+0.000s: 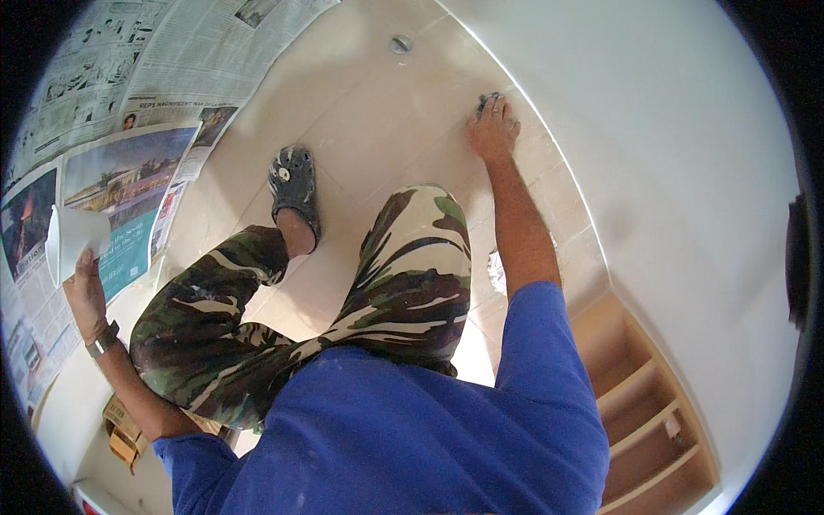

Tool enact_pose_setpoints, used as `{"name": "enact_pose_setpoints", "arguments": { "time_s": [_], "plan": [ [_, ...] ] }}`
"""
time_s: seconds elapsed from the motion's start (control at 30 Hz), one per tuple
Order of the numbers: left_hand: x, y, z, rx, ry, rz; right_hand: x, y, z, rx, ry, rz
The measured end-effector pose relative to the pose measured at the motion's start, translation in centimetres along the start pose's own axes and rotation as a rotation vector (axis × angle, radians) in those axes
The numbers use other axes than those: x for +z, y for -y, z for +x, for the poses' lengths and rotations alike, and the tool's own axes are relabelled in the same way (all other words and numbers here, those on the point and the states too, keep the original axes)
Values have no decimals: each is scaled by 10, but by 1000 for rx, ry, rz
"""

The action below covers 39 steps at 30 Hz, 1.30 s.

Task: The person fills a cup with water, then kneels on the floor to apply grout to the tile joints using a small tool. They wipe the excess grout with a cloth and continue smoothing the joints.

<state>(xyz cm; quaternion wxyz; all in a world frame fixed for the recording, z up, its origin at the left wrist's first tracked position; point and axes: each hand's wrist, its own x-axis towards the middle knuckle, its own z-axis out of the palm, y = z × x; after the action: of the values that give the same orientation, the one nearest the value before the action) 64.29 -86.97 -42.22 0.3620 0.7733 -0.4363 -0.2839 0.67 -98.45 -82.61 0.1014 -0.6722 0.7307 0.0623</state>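
I'm looking down at a pale tiled floor [378, 129] that meets a white wall [669, 154] along a curved seam running from the top centre down to the right. Newspaper sheets [129, 112] cover the floor to my left, and a wooden shelf unit [652, 412] stands at lower right against the wall. I'm crouched, camouflage trousers and a grey clog [293, 184] below me.

My right hand [493, 129] is stretched far forward and to the right, pressed down flat on a small dark pad [487, 100] right at the floor-wall seam; only its tip shows past my fingers, so I cannot tell its long axis. That hand is plainly nearest the seam. My left hand [84, 287] is well apart, out to the left, closed on a folded white sheet [75, 240] held above the newspaper.
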Motion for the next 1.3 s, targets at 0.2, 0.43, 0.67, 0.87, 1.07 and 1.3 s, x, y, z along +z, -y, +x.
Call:
{"name": "enact_pose_setpoints", "arguments": {
  "time_s": [0.2, 0.43, 0.67, 0.87, 1.07, 1.3],
  "plan": [
    [3, -2, -20, 20, -72, 3, -3, 37, -49, -31, 136, -49],
    [-33, 34, -14, -91, -56, -83, -9, 39, -29, 94, 181, 66],
    [-46, 45, -21, -106, -65, -122, -15, 20, -17, 96, 163, 38],
    [-7, 11, -37, 31, -143, -33, -7, 64, -52, -51, 300, -63],
    [-31, 26, -18, -17, -80, -55, -8, 42, 9, 28, 146, 0],
    [-16, 16, -34, 13, -134, -35, -1, 55, -66, -155, 256, -101]
  ]
}}
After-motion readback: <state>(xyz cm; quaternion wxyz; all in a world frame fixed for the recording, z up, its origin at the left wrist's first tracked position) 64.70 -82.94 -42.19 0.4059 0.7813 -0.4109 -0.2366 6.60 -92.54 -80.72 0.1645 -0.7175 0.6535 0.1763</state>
